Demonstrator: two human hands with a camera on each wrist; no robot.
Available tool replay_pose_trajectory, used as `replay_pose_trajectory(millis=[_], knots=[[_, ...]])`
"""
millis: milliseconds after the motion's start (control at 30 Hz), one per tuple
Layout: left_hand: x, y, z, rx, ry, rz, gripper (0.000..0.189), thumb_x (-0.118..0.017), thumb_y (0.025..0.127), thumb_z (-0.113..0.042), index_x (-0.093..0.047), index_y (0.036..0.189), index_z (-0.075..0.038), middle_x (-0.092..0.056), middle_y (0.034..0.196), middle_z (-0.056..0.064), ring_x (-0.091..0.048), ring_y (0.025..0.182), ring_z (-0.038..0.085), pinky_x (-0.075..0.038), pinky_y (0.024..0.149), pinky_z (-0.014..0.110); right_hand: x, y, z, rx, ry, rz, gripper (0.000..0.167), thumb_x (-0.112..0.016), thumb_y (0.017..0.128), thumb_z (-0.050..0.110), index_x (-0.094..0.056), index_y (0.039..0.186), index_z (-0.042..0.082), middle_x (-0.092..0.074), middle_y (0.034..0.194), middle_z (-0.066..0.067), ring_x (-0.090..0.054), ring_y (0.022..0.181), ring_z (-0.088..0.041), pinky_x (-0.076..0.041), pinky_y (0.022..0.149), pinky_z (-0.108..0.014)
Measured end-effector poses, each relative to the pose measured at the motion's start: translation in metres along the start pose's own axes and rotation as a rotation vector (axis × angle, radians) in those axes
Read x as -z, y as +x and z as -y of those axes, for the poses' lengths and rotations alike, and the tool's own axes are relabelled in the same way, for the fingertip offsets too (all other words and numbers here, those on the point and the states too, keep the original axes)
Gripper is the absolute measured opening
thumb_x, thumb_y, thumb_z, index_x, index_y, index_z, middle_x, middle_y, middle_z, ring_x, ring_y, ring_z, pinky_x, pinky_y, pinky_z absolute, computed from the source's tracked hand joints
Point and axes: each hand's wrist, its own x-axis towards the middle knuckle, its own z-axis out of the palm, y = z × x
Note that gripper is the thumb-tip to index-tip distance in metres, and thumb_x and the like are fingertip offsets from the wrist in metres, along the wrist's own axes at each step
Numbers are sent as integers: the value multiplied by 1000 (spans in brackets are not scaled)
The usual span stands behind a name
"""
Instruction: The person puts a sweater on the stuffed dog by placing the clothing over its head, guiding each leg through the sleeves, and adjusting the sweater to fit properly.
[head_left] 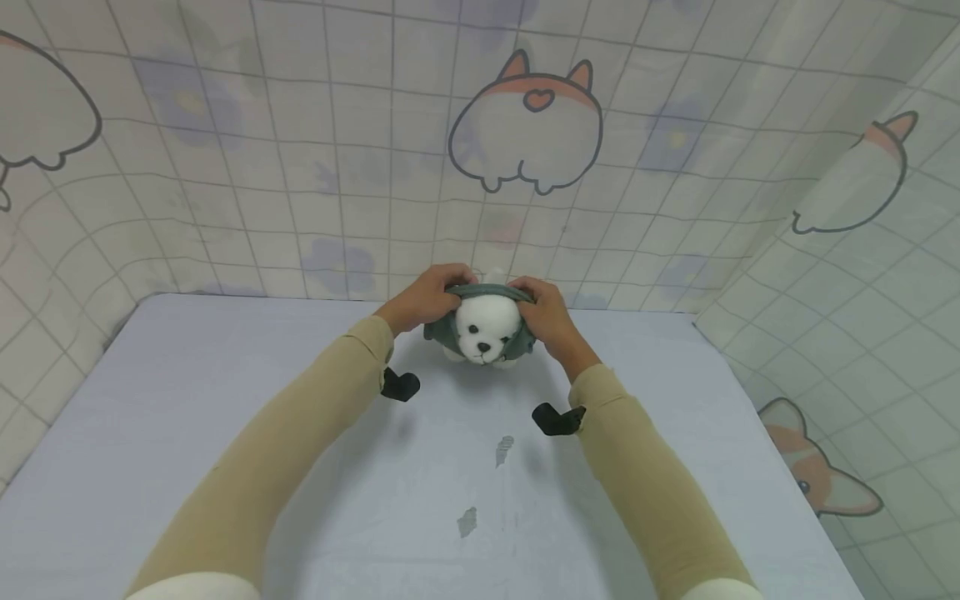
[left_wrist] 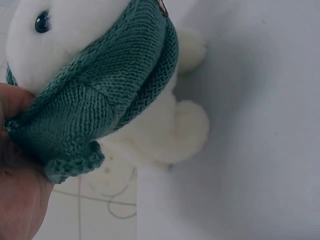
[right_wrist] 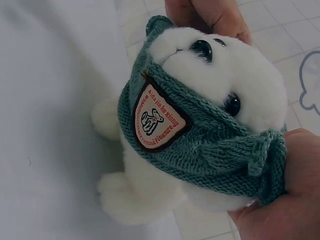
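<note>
Head view: a white plush dog with black eyes and nose (head_left: 487, 321) stands near the far edge of a pale lavender table (head_left: 315, 500), facing me; its body runs back behind its head, foreshortened and mostly hidden. It sits between my left hand (head_left: 433, 296) and right hand (head_left: 550, 315), each gripping one side of its green knitted garment (head_left: 491, 290). A white tip shows behind the band; I cannot tell what it is.

Left wrist view: the dog appears sideways, paws rightward to the table, face cut off above. My left hand, cropped at the edge, pinches a knitted corner.

Right wrist view: the muzzle points upper left, above a triangular patch with red lettering (right_wrist: 159, 119), partly legible. My right hand holds the garment beside the cheek, fingertips hidden.
</note>
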Motion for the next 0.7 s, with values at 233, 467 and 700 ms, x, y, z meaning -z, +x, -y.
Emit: replay_pose_trajectory(millis=[233,467,700], knots=[[2,-1,7,21,-12,24,37,-45,89,3,-57,121,-11,-56,133,9,-51,125,27,-45,102,51,-4,4,-6,-93,182,27,27,-55,94,10,-60,121,7,-61,127,-10,-54,119,-24,-47,100,-43],[4,-2,16,41,29,-23,39,-48,92,-2,-58,128,-14,-58,134,7,-50,128,26,-44,105,49,-5,3,-12,-96,242,38,37,-58,95,16,-55,130,7,-57,129,-11,-51,121,-23,-44,104,-40],[4,-1,21,44,70,-32,42,-52,94,-5,-54,136,-13,-51,144,8,-50,131,30,-45,104,49,-6,4,-17,-74,182,25,29,-57,97,21,-62,121,6,-64,105,-4,-56,95,-14,-50,83,-27]])
